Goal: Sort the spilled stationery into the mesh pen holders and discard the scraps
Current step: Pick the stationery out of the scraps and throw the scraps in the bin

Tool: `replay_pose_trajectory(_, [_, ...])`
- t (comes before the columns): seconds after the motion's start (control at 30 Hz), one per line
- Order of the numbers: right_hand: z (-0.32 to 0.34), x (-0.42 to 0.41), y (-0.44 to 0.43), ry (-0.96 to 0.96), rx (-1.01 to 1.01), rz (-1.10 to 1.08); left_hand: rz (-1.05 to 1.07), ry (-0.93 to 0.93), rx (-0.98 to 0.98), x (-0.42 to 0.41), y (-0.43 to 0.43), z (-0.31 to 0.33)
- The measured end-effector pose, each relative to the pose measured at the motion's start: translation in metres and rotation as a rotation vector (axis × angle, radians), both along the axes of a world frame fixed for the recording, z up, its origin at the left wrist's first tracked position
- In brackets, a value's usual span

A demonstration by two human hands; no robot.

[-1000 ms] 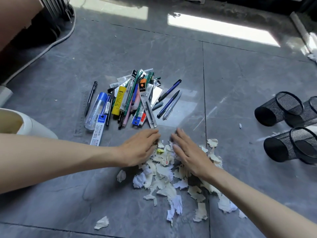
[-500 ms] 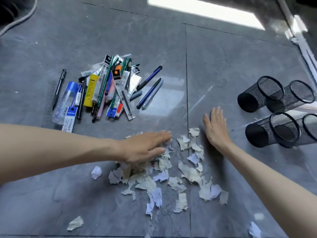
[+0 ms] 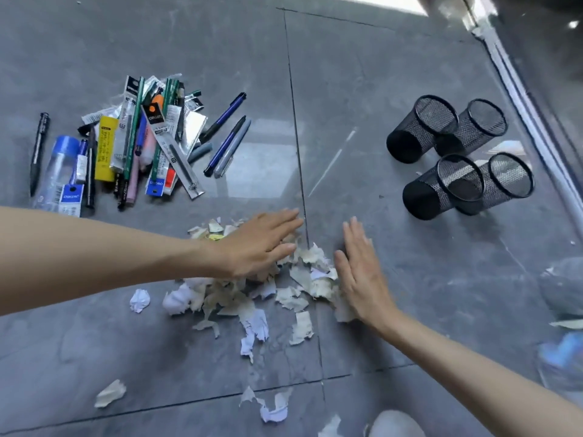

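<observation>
Gathering the torn paper scraps [image 3: 291, 299] looks to be the step in hand: they lie in a loose pile on the grey floor [image 3: 426, 294], under and between the two hands. The left-hand grip [image 3: 258, 244] lies flat over the pile's far part, fingers straight, holding nothing; the right-hand grip [image 3: 359, 272] rests at the pile's right edge, fingers straight and likewise holding nothing. To do it well, draw both palms inward and press them to the tile so thin bits cannot slip under, then cup. A stray piece [image 3: 110, 394] nearer the person lies well apart and needs its own pass. The stationery heap [image 3: 142, 143] beyond on the left and the mesh pen holders [image 3: 422, 130], tipped on their sides at right, lie outside the sweep
</observation>
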State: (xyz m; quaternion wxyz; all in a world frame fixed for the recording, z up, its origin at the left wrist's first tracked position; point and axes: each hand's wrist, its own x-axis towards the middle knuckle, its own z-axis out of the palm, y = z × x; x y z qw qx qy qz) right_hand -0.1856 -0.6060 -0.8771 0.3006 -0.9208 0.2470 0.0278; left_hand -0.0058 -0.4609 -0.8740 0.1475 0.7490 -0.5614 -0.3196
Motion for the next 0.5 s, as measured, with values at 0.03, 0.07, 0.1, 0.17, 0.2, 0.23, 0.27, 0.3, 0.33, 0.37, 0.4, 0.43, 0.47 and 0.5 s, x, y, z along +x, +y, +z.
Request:
replay_pose_trajectory(0.03, [-0.001, -0.013, -0.003, 0.009, -0.036, -0.09, -0.021, -0.026, 0.0, -0.006, -0.004, -0.002])
replay_pose_trajectory(0.07, [-0.002, -0.025, -0.005, 0.026, -0.071, -0.183, -0.043, -0.042, 0.001, -0.012, -0.008, -0.003])
replay_pose_trajectory(0.1, [-0.001, -0.039, -0.007, 0.053, -0.107, -0.289, -0.072, -0.048, 0.003, -0.02, -0.014, -0.004])
replay_pose_trajectory(0.17, [-0.003, -0.061, -0.007, 0.14, -0.169, -0.511, -0.115, -0.051, 0.001, -0.032, -0.024, -0.006])
replay_pose_trajectory(0.2, [-0.004, -0.071, -0.007, 0.203, -0.183, -0.622, -0.136, -0.053, 0.004, -0.04, -0.031, -0.006])
replay_pose_trajectory(0.23, [-0.006, -0.078, -0.007, 0.266, -0.17, -0.721, -0.148, -0.06, 0.012, -0.045, -0.036, -0.007])
replay_pose_trajectory(0.27, [-0.008, -0.086, -0.006, 0.323, -0.133, -0.809, -0.165, -0.074, 0.021, -0.053, -0.04, -0.006])
replay_pose_trajectory(0.3, [-0.01, -0.089, -0.004, 0.354, -0.085, -0.879, -0.182, -0.102, 0.025, -0.058, -0.043, -0.008])
replay_pose_trajectory(0.33, [-0.01, -0.092, 0.0, 0.365, -0.032, -0.928, -0.202, -0.123, 0.028, -0.063, -0.045, -0.009])
replay_pose_trajectory(0.37, [-0.012, -0.09, 0.005, 0.36, 0.006, -0.937, -0.219, -0.148, 0.029, -0.065, -0.045, -0.012])
replay_pose_trajectory(0.4, [-0.013, -0.088, 0.011, 0.345, 0.02, -0.914, -0.243, -0.18, 0.026, -0.067, -0.044, -0.013])
replay_pose_trajectory(0.43, [-0.015, -0.084, 0.018, 0.325, 0.02, -0.86, -0.266, -0.213, 0.018, -0.066, -0.042, -0.013])
replay_pose_trajectory(0.47, [-0.017, -0.077, 0.026, 0.296, 0.017, -0.788, -0.279, -0.219, 0.004, -0.065, -0.038, -0.013])
replay_pose_trajectory(0.5, [-0.018, -0.07, 0.034, 0.254, 0.018, -0.711, -0.28, -0.197, -0.015, -0.063, -0.034, -0.011])
